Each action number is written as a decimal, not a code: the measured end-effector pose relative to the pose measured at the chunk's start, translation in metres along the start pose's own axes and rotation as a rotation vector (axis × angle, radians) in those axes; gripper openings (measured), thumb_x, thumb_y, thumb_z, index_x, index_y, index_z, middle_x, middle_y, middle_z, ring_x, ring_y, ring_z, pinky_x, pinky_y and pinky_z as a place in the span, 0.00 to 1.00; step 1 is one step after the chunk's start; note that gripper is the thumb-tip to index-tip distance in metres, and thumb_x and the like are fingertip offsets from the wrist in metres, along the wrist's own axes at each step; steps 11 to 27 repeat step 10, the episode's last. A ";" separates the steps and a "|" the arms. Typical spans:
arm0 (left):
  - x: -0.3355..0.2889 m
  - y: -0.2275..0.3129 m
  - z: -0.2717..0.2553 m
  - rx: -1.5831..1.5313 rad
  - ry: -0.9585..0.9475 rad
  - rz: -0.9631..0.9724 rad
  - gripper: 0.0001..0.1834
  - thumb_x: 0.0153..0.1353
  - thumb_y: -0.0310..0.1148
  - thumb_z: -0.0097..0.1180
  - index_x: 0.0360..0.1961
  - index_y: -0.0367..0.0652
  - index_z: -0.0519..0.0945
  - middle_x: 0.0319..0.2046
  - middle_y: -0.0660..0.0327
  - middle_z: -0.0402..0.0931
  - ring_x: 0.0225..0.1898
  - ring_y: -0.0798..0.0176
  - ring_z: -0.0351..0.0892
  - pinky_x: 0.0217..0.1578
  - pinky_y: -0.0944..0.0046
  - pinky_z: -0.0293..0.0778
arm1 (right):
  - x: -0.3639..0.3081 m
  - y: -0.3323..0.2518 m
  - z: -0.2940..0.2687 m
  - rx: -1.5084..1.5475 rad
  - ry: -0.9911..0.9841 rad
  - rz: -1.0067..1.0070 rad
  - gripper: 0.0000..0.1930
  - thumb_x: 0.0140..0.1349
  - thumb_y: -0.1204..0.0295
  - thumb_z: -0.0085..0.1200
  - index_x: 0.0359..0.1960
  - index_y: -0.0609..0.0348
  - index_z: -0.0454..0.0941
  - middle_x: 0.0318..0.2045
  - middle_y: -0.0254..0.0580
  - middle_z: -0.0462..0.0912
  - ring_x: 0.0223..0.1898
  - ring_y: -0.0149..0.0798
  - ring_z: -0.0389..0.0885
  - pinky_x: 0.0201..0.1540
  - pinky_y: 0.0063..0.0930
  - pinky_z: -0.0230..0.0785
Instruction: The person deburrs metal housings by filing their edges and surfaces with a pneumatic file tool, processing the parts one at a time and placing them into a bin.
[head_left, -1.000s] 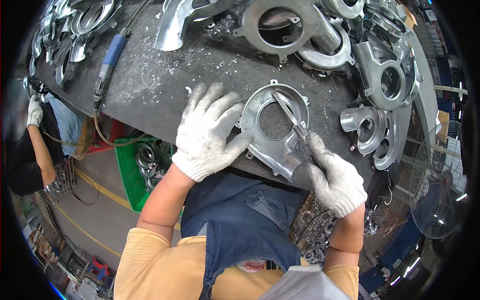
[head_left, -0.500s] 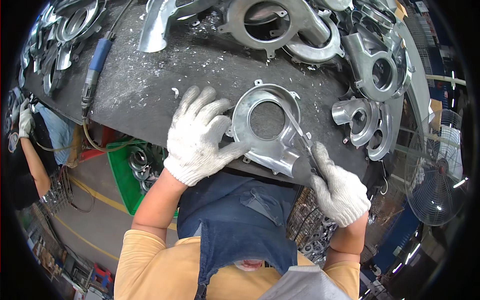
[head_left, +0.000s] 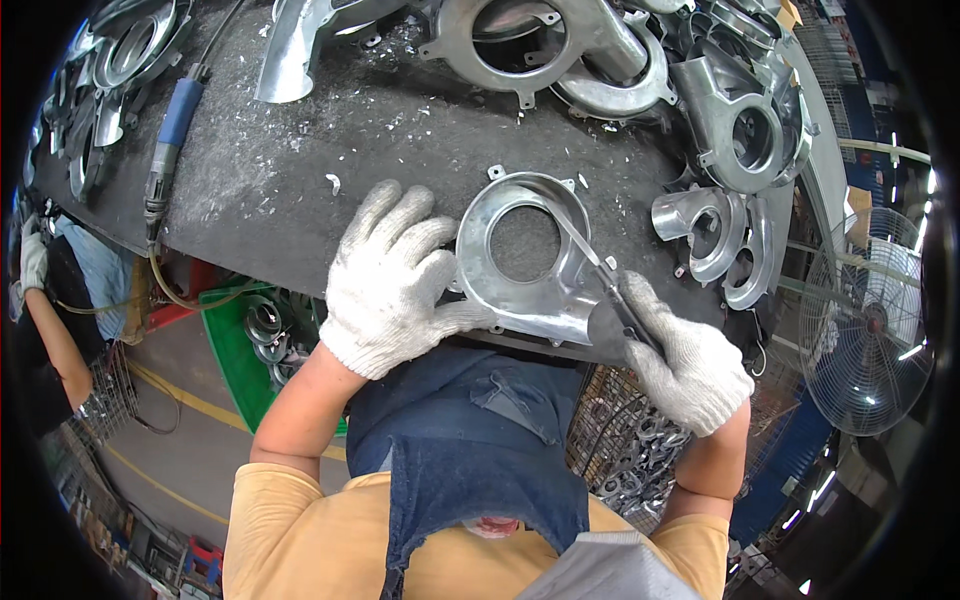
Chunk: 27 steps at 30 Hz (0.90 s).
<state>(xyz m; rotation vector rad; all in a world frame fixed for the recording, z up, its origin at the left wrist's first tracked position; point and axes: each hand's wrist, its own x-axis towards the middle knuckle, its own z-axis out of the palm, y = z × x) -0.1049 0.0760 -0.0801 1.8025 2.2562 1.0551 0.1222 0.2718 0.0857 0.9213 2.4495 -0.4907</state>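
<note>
A silver cast-metal housing with a round hole lies at the near edge of the dark workbench. My left hand, in a white knit glove, presses flat on the bench against the housing's left side, thumb on its lower edge. My right hand, also gloved, grips the dark handle of a thin hand file. The file's blade lies across the housing's right inner rim.
Several more cast housings are piled along the far and right side of the bench. A blue-handled power tool lies at the left. A green crate of parts and a wire basket sit below. A fan stands at right. Another person's gloved arm is at far left.
The view shifted a little. My right hand has drawn the file slightly back along the housing's rim. My left hand stays pressed on the housing.
</note>
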 end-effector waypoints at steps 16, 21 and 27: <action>-0.001 0.005 -0.004 0.024 -0.166 0.248 0.22 0.42 0.42 0.77 0.41 0.51 0.90 0.50 0.61 0.84 0.66 0.51 0.81 0.76 0.34 0.69 | -0.018 -0.018 -0.009 -0.086 -0.115 0.084 0.38 0.65 0.65 0.68 0.79 0.49 0.72 0.37 0.60 0.90 0.42 0.64 0.91 0.45 0.52 0.84; -0.001 0.005 -0.004 0.024 -0.166 0.248 0.22 0.42 0.42 0.77 0.41 0.51 0.90 0.50 0.61 0.84 0.66 0.51 0.81 0.76 0.34 0.69 | -0.018 -0.018 -0.009 -0.086 -0.115 0.084 0.38 0.65 0.65 0.68 0.79 0.49 0.72 0.37 0.60 0.90 0.42 0.64 0.91 0.45 0.52 0.84; -0.001 0.005 -0.004 0.024 -0.166 0.248 0.22 0.42 0.42 0.77 0.41 0.51 0.90 0.50 0.61 0.84 0.66 0.51 0.81 0.76 0.34 0.69 | -0.018 -0.018 -0.009 -0.086 -0.115 0.084 0.38 0.65 0.65 0.68 0.79 0.49 0.72 0.37 0.60 0.90 0.42 0.64 0.91 0.45 0.52 0.84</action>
